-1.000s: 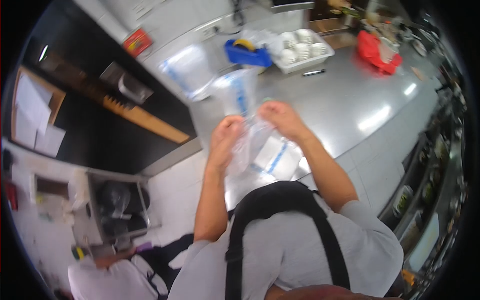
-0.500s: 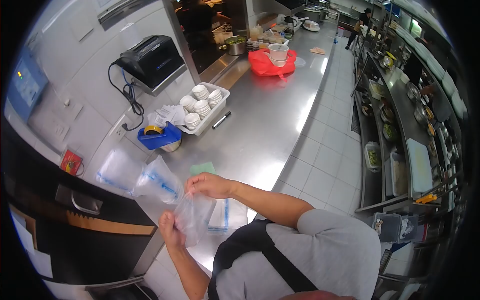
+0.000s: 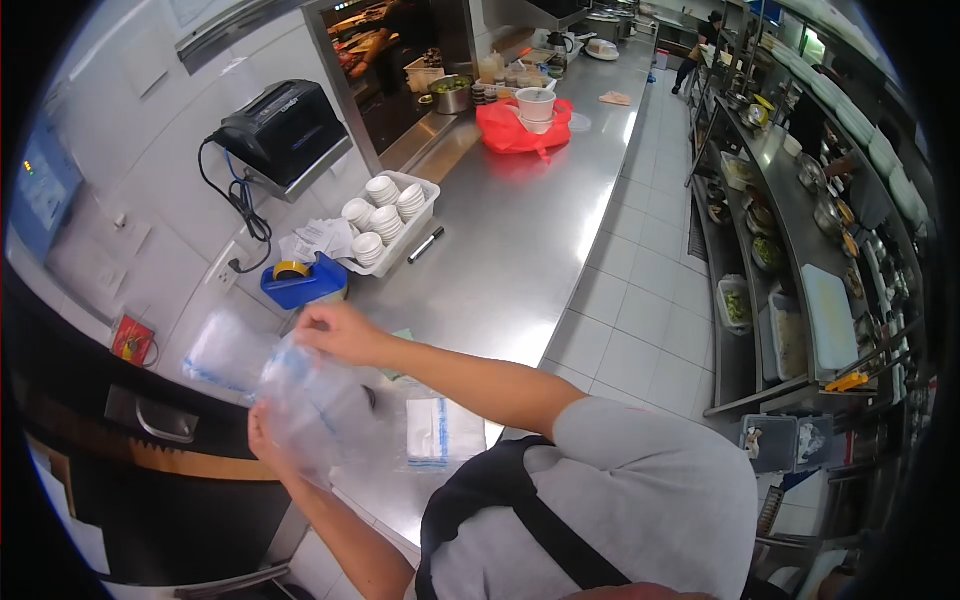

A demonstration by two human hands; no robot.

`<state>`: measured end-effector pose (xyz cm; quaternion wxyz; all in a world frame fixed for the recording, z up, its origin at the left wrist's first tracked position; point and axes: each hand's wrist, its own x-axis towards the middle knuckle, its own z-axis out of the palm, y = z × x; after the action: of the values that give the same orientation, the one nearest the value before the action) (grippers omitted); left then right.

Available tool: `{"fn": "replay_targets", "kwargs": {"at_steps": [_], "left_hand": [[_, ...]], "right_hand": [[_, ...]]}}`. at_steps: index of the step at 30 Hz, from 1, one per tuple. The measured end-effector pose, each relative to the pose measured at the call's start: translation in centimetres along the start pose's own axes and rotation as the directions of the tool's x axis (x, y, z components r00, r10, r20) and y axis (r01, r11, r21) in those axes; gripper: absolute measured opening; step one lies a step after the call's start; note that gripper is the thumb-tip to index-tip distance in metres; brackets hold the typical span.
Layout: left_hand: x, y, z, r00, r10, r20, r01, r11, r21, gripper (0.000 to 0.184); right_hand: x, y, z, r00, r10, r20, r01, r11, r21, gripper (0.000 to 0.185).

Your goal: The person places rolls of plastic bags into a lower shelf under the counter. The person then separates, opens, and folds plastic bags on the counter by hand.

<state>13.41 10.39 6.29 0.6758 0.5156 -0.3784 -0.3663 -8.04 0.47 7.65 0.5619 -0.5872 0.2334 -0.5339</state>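
Observation:
A clear plastic bag (image 3: 318, 415) hangs between my two hands, spread out and slightly blurred. My left hand (image 3: 264, 432) is closed on its lower left edge. Above it, the fingers of my right hand (image 3: 335, 335) pinch the top of the bag. Flat on the steel counter, right of the held bag, lies a folded plastic packet with a blue stripe (image 3: 428, 430). More clear plastic with blue print (image 3: 218, 350) lies by the wall, left of my hands. A green piece (image 3: 403, 337) shows partly behind my right forearm.
Along the wall stand a blue tape dispenser (image 3: 305, 283) and a white tray (image 3: 425, 215) of stacked white cups; a marker (image 3: 426, 245) lies beside it. A red bag (image 3: 500, 125) with white tubs sits farther along. Shelving (image 3: 715, 290) lines the aisle's right side, where another person (image 3: 697, 55) stands.
Both hands have moved left with the plastic bag, which now spreads wider and uncovers more of the folded packet. The whole view has shifted slightly.

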Motion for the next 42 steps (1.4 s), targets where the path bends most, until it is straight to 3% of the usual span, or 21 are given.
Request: {"fn": "replay_targets", "kwargs": {"at_steps": [2,3,6,9,10,12,15,16,18,21,24,28,31,33,34,35,36,38,39,40,42], "left_hand": [[-0.6,3.3,2.6,0.998,-0.050,-0.035,0.045,0.991,-0.126,0.014],[2.0,-0.3,0.4,0.979,0.146,0.144,-0.134,0.987,-0.090,0.020],[3.7,-2.5,-0.9,0.965,0.200,0.171,-0.178,0.974,-0.140,0.028],[3.6,-3.7,-0.6,0.973,0.215,0.083,-0.215,0.977,-0.011,0.030],[3.6,-4.5,-0.8,0.978,0.205,0.037,-0.205,0.979,-0.005,0.030],[4.5,-8.6,-1.7,0.997,0.051,-0.066,-0.056,0.996,-0.069,0.028],[6.1,-11.9,-3.0,0.929,-0.363,-0.073,0.361,0.932,-0.041,0.022],[6.2,-11.9,-2.9,0.893,-0.447,-0.053,0.447,0.894,-0.025,0.018],[4.7,-11.0,-3.6,0.913,-0.408,-0.001,0.407,0.913,-0.037,0.008],[2.0,-7.2,-2.6,0.992,-0.123,-0.022,0.125,0.987,0.103,0.017],[-1.1,-1.0,2.4,0.985,0.153,0.086,-0.149,0.988,-0.043,0.032],[0.5,-7.4,2.2,0.986,0.160,0.045,-0.166,0.960,0.226,0.044],[0.8,-8.3,3.1,0.982,0.086,0.166,-0.146,0.908,0.392,0.051],[2.9,-9.3,1.1,0.886,-0.266,0.380,0.043,0.863,0.504,0.063],[2.8,-9.8,-0.7,0.851,-0.382,0.360,0.195,0.867,0.459,0.060],[2.5,-9.4,-2.0,0.803,-0.493,0.335,0.345,0.843,0.413,0.060],[1.9,-7.2,-1.3,0.861,-0.452,0.232,0.292,0.814,0.502,0.066],[0.0,-4.4,0.7,0.993,-0.003,0.119,-0.050,0.897,0.438,0.081],[-0.7,-4.9,1.4,0.961,0.273,0.049,-0.275,0.913,0.302,0.071],[-0.9,-5.0,2.1,0.958,0.287,-0.013,-0.276,0.933,0.231,0.067],[-0.6,-4.5,2.8,0.962,0.260,-0.085,-0.245,0.956,0.161,0.060]], "right_hand": [[1.8,-0.7,0.9,0.996,0.017,-0.093,-0.029,0.990,-0.135,0.019],[2.6,-0.8,1.3,0.990,0.021,-0.139,-0.049,0.979,-0.198,0.019],[4.9,4.5,1.6,0.981,0.016,-0.195,-0.093,0.915,-0.393,0.019],[5.2,7.9,1.9,0.986,0.042,-0.159,-0.115,0.865,-0.488,0.015],[5.1,7.3,1.8,0.979,0.145,-0.145,-0.196,0.871,-0.450,0.015],[4.9,6.3,1.4,0.934,0.342,-0.104,-0.355,0.857,-0.374,0.014],[4.7,9.2,-0.3,0.796,0.599,0.092,-0.309,0.531,-0.789,0.014],[4.5,10.4,-1.0,0.810,0.584,0.049,-0.413,0.629,-0.658,0.015],[2.8,12.3,-1.3,0.816,0.577,-0.019,-0.551,0.769,-0.324,0.025],[3.2,10.2,-4.3,0.827,0.493,0.269,-0.371,0.839,-0.397,0.046],[2.6,9.2,-3.8,0.916,0.077,0.393,0.093,0.913,-0.397,0.056],[1.7,9.6,0.9,0.905,-0.002,0.425,0.183,0.904,-0.386,0.068],[-1.0,9.9,3.4,0.948,0.039,0.316,0.107,0.896,-0.431,0.090],[-4.0,12.5,3.0,0.992,-0.116,0.055,0.128,0.845,-0.519,0.093],[-6.1,14.5,5.0,0.982,-0.183,-0.054,0.128,0.839,-0.528,0.095],[-7.2,13.6,4.8,0.995,-0.102,0.006,0.086,0.807,-0.584,0.103],[-7.8,13.8,4.8,0.996,-0.075,-0.037,0.043,0.836,-0.548,0.106],[-8.1,14.0,2.9,0.993,-0.111,0.028,0.110,0.849,-0.517,0.093],[-7.8,13.3,1.8,0.991,-0.118,0.063,0.133,0.844,-0.520,0.084],[-6.7,14.0,0.8,0.998,-0.028,0.049,0.046,0.905,-0.422,0.065],[-3.5,9.1,0.9,0.990,0.139,-0.031,-0.143,0.975,-0.170,0.057]]}}
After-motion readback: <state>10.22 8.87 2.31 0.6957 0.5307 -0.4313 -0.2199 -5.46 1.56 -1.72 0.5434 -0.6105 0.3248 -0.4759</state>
